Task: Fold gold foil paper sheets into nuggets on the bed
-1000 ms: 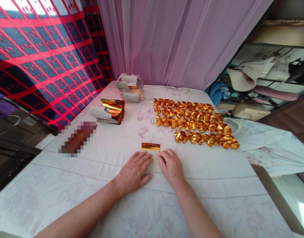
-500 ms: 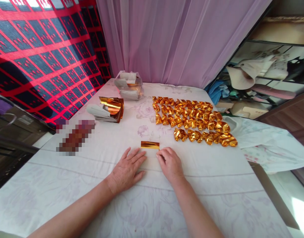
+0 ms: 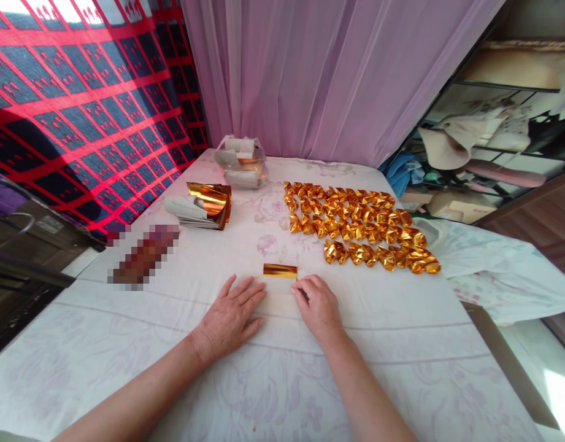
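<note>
In front of me lies a sheet of gold foil paper [image 3: 280, 271]. A shiny gold strip shows along its far side, and a pale part below blends with the cloth. My left hand [image 3: 229, 316] rests flat on the table with its fingers spread, close to the sheet's left edge. Whether the fingertips touch the paper I cannot tell. At the sheet's right edge, my right hand [image 3: 318, 307] has thumb and forefinger pinched together on the paper, the other fingers curled in.
Rows of folded gold foil pieces [image 3: 356, 227] stand at the right. A stack of gold foil sheets [image 3: 202, 212] lies left, with a clear plastic bag [image 3: 240, 162] of paper behind it. Blurred-out reddish patch [image 3: 144, 258] at left. The tablecloth [image 3: 282, 393] is pale and floral.
My left hand has slid slightly left, away from the gold foil paper. My right hand keeps its pinch at the right edge. The view has shifted a little.
</note>
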Demonstrator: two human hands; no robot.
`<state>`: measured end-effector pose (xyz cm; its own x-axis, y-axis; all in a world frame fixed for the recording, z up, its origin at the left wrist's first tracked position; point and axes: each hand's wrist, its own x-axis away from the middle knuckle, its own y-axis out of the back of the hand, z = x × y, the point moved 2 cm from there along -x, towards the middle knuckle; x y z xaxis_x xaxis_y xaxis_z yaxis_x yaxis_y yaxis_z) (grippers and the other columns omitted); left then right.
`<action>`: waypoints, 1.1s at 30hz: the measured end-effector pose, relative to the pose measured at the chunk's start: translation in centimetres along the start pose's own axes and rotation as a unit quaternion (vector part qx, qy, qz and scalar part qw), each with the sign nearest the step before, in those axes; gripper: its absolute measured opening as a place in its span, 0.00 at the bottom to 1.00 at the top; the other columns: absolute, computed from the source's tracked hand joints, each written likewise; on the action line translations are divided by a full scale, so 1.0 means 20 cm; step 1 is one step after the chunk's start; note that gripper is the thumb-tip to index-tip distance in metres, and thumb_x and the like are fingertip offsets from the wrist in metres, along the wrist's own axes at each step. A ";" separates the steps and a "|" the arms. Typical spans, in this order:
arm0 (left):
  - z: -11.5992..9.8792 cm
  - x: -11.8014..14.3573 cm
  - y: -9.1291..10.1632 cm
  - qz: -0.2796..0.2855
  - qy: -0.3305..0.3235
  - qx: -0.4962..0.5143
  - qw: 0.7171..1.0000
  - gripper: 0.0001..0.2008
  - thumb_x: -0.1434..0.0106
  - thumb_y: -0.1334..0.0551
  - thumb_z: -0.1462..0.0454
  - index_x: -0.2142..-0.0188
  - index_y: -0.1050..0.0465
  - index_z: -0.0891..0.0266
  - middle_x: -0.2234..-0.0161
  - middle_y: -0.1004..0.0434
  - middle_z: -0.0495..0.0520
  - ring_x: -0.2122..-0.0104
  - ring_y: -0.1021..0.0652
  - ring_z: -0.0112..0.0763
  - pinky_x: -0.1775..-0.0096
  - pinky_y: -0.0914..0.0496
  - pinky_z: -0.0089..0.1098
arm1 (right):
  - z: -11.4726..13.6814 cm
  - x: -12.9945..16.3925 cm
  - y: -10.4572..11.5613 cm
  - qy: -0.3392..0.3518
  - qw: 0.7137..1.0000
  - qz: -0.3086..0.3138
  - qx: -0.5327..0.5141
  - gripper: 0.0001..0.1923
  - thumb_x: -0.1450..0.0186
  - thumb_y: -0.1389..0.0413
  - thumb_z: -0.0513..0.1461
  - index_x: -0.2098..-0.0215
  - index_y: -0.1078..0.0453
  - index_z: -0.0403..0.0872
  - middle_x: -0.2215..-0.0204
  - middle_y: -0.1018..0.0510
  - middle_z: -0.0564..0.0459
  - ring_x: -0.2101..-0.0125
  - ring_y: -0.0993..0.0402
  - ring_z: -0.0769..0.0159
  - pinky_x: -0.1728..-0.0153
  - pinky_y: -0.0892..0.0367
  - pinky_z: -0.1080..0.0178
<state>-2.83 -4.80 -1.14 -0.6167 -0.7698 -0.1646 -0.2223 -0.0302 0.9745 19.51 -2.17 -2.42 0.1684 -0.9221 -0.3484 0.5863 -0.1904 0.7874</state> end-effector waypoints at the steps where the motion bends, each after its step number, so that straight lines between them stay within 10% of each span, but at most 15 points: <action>1: 0.00 0.00 0.00 0.003 0.000 -0.001 1.000 0.23 0.34 0.42 0.59 0.41 0.33 0.61 0.38 0.33 0.55 0.37 0.35 0.45 0.34 0.54 0.51 | 0.00 0.00 0.00 0.001 1.000 0.000 -0.001 0.08 0.34 0.47 0.35 0.69 0.28 0.50 0.67 0.24 0.52 0.64 0.28 0.63 0.60 0.34 0.62; 22: -0.11 -0.11 0.11 -0.083 0.107 -0.036 0.990 0.07 0.35 0.39 0.61 0.63 0.29 0.63 0.56 0.24 0.61 0.54 0.24 0.45 0.47 0.32 0.50 | 0.00 -0.01 -0.01 0.009 1.000 -0.015 0.000 0.08 0.34 0.47 0.36 0.69 0.28 0.50 0.69 0.24 0.53 0.65 0.28 0.64 0.61 0.35 0.64; 33: -0.19 -0.21 -0.09 0.060 0.012 -0.017 0.998 0.38 0.31 0.55 0.41 0.34 0.44 0.65 0.34 0.40 0.59 0.34 0.40 0.46 0.35 0.51 0.50 | -0.01 0.00 -0.01 0.021 1.000 -0.018 0.010 0.09 0.33 0.49 0.37 0.68 0.28 0.49 0.68 0.25 0.52 0.65 0.28 0.63 0.62 0.35 0.63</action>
<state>3.02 -3.96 -1.53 -0.6195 -0.7838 -0.0438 -0.1226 0.0415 0.9916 19.52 -2.07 -2.66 0.1812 -0.8994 -0.3978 0.5765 -0.2306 0.7839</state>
